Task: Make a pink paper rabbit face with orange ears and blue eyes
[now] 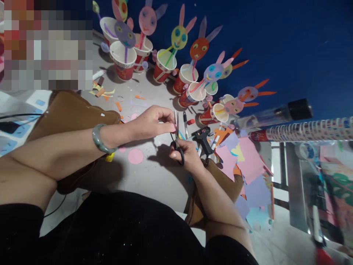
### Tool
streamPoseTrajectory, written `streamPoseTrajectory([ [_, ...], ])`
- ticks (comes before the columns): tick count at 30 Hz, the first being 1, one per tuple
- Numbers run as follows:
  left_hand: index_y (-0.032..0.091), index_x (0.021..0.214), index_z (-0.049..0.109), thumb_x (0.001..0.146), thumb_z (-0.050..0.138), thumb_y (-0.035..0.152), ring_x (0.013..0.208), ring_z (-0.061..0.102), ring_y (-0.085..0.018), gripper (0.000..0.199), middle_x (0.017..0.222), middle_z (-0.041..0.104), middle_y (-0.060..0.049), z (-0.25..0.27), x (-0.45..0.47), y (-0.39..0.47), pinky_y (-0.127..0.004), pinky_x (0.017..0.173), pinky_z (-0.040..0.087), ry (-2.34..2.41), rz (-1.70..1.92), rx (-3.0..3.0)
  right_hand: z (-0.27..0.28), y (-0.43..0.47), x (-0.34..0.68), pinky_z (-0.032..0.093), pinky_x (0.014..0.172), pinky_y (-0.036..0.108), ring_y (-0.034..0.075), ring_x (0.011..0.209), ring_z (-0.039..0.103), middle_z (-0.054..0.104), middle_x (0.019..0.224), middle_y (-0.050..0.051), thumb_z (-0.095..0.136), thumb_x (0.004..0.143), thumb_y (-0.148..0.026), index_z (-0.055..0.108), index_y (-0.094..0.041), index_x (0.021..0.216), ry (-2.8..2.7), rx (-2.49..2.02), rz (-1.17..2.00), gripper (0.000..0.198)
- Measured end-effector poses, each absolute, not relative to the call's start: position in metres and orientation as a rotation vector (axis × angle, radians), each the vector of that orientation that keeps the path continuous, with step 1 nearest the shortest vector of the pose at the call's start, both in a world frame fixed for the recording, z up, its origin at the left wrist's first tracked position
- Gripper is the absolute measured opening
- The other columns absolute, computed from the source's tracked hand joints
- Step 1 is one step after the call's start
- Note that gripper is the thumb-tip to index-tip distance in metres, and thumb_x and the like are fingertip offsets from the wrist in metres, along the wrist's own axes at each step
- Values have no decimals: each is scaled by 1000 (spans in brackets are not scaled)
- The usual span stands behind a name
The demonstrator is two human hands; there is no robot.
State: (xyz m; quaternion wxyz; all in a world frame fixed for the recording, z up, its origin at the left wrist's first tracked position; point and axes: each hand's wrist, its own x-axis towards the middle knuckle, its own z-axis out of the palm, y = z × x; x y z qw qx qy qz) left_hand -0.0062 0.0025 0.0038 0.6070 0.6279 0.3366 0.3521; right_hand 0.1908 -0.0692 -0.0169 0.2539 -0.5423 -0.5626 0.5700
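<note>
My right hand (190, 156) is closed around the black handles of a pair of scissors (180, 152). The blades point away from me and stand slightly apart. At their left side, my left hand (158, 119) pinches what looks like a small piece of pink paper between thumb and fingertips; most of it is hidden. On the table below lies a pink paper circle (135, 156). Beyond the scissors rest a pen (185, 119) and a red cap (191, 122). A black glue gun (204, 138) lies just right of the scissors.
Red paper cups (124, 68) with paper rabbit heads on straws line the table's back. Paper scraps (103, 90) lie at back left. Coloured paper sheets (249, 158) pile up at right, near a long stack of cups (303, 129). A brown stool (79, 114) is at left.
</note>
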Motion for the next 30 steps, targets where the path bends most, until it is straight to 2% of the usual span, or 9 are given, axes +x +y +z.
streamPoseTrajectory([
  [13,18,65,65,74,66,20,68,57,-11,10,67,65,1,3,-6,2,-25,67,44,784,843,1442,-17,-70,190,24,51,26,7,51,32,41,51,-7,85,59,-75,45,-22,56,-1489,-1430,1542,66],
  [20,17,68,69,94,49,36,78,65,-13,37,75,72,-3,13,-8,3,-26,82,50,784,856,1400,-22,-71,192,23,49,26,8,50,33,41,51,-6,83,59,-77,47,-22,57,-1458,-1456,1509,66],
  [22,17,69,69,91,57,38,75,64,-12,33,74,71,-2,12,-8,3,-25,77,50,810,834,1414,-21,-70,192,23,48,26,8,50,33,41,51,-6,83,60,-78,46,-22,57,-1456,-1455,1501,67],
  [25,16,72,69,79,72,31,70,60,-11,17,71,69,0,7,-7,3,-24,68,47,819,827,1457,-20,-70,191,24,48,25,8,50,34,41,51,-6,82,59,-79,46,-22,56,-1468,-1469,1478,68],
  [30,16,71,67,80,69,25,69,59,-9,13,71,68,1,4,-6,2,-23,67,46,827,850,1481,-20,-71,191,24,47,26,8,49,34,42,50,-6,79,61,-82,46,-22,56,-1485,-1476,1460,68],
])
